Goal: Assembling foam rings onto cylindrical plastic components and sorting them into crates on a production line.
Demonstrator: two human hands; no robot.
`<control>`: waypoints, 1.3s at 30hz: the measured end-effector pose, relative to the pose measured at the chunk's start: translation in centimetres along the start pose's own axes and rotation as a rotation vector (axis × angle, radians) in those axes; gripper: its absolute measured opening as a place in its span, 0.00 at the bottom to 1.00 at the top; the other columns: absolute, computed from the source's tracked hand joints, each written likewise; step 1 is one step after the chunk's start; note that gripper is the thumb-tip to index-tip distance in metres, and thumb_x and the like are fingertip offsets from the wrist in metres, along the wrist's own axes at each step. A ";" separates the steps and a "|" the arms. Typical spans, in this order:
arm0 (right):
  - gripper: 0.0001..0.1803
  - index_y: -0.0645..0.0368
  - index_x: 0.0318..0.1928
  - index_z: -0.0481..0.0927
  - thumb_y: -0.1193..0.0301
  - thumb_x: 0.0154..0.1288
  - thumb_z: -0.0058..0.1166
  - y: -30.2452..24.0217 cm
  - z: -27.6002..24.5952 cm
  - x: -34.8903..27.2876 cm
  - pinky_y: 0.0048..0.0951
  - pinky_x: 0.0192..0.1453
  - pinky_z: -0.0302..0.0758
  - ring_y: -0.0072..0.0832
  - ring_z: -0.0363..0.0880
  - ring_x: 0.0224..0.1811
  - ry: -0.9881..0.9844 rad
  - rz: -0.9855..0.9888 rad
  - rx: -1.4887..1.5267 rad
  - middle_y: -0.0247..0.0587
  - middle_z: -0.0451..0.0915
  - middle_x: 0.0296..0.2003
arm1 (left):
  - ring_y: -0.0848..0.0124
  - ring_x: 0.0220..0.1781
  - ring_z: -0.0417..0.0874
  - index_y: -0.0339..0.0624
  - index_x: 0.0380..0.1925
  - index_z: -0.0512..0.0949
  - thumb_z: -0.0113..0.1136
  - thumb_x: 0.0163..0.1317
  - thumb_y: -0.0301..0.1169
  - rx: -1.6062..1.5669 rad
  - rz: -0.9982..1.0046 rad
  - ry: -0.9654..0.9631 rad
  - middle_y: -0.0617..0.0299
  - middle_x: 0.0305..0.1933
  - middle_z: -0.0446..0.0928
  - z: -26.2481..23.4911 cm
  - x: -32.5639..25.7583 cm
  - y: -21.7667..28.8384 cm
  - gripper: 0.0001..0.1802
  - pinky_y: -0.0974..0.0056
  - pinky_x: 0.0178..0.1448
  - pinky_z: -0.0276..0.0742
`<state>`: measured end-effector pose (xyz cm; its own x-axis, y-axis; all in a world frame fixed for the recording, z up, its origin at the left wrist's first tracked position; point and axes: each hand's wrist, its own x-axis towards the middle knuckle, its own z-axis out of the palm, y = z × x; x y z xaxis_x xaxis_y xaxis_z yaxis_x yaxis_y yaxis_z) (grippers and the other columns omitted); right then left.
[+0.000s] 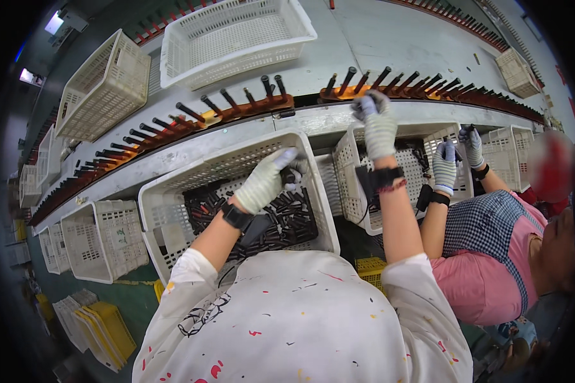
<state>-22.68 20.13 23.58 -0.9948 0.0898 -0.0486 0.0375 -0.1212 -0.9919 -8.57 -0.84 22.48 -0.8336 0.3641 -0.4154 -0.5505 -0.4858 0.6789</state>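
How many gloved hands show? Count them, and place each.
4: the person's left hand over the near basket, right hand by the orange rack, a co-worker's nearer hand and farther hand to the right. Others may be hidden.

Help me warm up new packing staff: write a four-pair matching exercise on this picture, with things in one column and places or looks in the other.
1. Left hand
2. Right hand
3. Loose black pieces
4. Co-worker's apron

A. Dark-and-light checked
B. Raised near upright black pegs
C. Lying inside the white basket
D. Above the basket's contents

Pairs: 1-D, 2-B, 3-C, 4-A
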 end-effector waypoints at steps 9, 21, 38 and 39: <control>0.16 0.53 0.49 0.79 0.60 0.67 0.46 0.8 -1.0 9.6 0.37 0.48 0.75 0.46 0.79 0.43 -0.064 -0.327 -1.053 0.52 0.80 0.41 | 0.73 0.43 0.79 0.44 0.46 0.74 0.61 0.61 0.35 -0.141 -0.064 0.040 0.63 0.45 0.76 -2.2 -5.0 -4.9 0.14 0.72 0.45 0.76; 0.18 0.66 0.34 0.82 0.65 0.57 0.44 2.5 5.8 16.0 0.47 0.47 0.74 0.56 0.78 0.44 -0.589 -0.311 -1.559 0.62 0.78 0.39 | 0.87 0.21 0.63 0.48 0.36 0.76 0.60 0.62 0.41 0.043 -0.301 0.312 0.77 0.24 0.67 -1.0 -6.0 -4.5 0.11 0.79 0.24 0.59; 0.16 0.61 0.47 0.79 0.67 0.61 0.58 -3.2 6.6 -11.5 0.24 0.46 0.75 0.22 0.79 0.38 -0.665 0.299 -0.033 0.37 0.81 0.37 | 0.79 0.28 0.70 0.48 0.46 0.74 0.59 0.63 0.44 -0.427 0.142 -0.016 0.71 0.31 0.74 -1.6 -1.7 -1.2 0.17 0.73 0.32 0.67; 0.14 0.64 0.46 0.78 0.68 0.63 0.57 -2.3 6.0 -11.0 0.22 0.44 0.75 0.19 0.77 0.37 -0.623 0.128 -0.164 0.37 0.80 0.35 | 0.79 0.28 0.71 0.47 0.45 0.74 0.58 0.63 0.44 -0.385 0.122 -0.021 0.71 0.31 0.74 -0.6 -1.3 -0.5 0.17 0.73 0.32 0.68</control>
<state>-12.37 13.51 27.06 -0.8487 -0.5102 -0.1395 0.1242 0.0640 -0.9902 -7.24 -1.55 22.30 -0.8951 0.2991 -0.3307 -0.4274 -0.7870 0.4449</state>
